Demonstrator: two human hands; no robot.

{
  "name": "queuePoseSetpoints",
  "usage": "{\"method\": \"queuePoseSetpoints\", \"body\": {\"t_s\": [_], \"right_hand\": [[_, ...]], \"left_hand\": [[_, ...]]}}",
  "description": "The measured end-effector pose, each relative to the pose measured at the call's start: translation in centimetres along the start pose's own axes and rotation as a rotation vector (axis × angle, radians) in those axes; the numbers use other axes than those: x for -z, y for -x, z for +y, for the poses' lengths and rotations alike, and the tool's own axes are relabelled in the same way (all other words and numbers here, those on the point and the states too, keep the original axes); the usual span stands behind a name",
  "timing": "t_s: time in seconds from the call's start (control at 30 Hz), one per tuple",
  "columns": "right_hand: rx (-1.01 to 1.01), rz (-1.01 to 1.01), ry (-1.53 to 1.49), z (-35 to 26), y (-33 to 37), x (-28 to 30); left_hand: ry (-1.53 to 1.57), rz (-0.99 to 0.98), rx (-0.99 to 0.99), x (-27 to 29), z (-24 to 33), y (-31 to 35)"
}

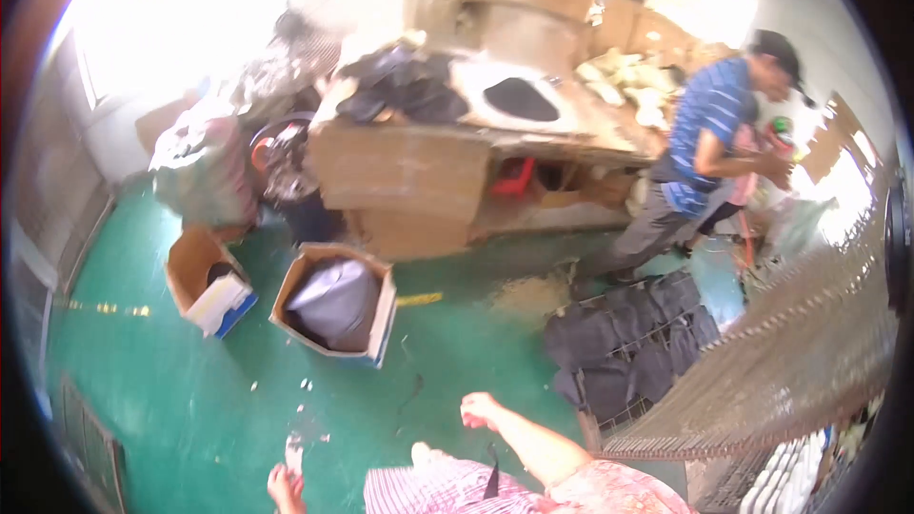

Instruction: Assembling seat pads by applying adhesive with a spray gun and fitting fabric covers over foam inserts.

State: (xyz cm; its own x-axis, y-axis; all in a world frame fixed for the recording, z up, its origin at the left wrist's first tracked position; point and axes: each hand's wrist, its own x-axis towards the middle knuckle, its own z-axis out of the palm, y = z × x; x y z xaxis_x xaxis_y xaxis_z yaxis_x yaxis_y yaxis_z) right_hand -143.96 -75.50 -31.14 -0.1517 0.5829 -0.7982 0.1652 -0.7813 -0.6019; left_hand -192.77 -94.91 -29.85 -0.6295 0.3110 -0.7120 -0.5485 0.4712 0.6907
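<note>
My left hand [285,488] is low in the picture, over the green floor, with its fingers curled. A small pale patch [294,454] shows just beyond its fingertips; whether it is held or lies on the floor is unclear. My right hand [480,410] is in front of my body, closed like a fist, and anything inside it is hidden. Both hands are apart from the boxes. Ahead of them stands an open cardboard box [381,319] with a grey, cloth-like bundle [335,305] in it. A smaller open box [205,276] stands to its left, holding something dark.
Dark grey pieces [628,338] lie over a wire rack at the right, next to a large mesh sheet [762,371]. A cluttered workbench [400,176] stands at the back. A person in a blue striped shirt [709,124] stands right of it. A bulging sack [205,171] is at back left.
</note>
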Motion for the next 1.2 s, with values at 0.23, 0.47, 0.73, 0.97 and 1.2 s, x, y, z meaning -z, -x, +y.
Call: {"method": "queuePoseSetpoints", "body": {"t_s": [0.23,0.47,0.73,0.97,1.2], "right_hand": [[0.025,0.015,-0.103,-17.9,-12.0,-8.9],[-0.081,0.014,-0.346,-23.2,-30.7,-17.2],[0.042,0.252,-0.161,-28.3,-53.1,-25.1],[0.103,0.43,0.464,-29.7,-59.4,-27.4],[0.01,0.58,-0.106,-21.8,-52.3,-17.5]], "left_hand": [[-0.387,-0.195,-0.341,-22.6,12.1,-10.1],[-0.871,-0.248,-0.563,-38.6,15.6,-23.5],[-1.182,-0.251,-0.847,-50.7,14.7,-37.2],[-1.284,-0.228,-1.026,-53.7,12.0,-41.3],[-1.253,-0.658,-0.668,-54.5,8.1,-32.0]]}}
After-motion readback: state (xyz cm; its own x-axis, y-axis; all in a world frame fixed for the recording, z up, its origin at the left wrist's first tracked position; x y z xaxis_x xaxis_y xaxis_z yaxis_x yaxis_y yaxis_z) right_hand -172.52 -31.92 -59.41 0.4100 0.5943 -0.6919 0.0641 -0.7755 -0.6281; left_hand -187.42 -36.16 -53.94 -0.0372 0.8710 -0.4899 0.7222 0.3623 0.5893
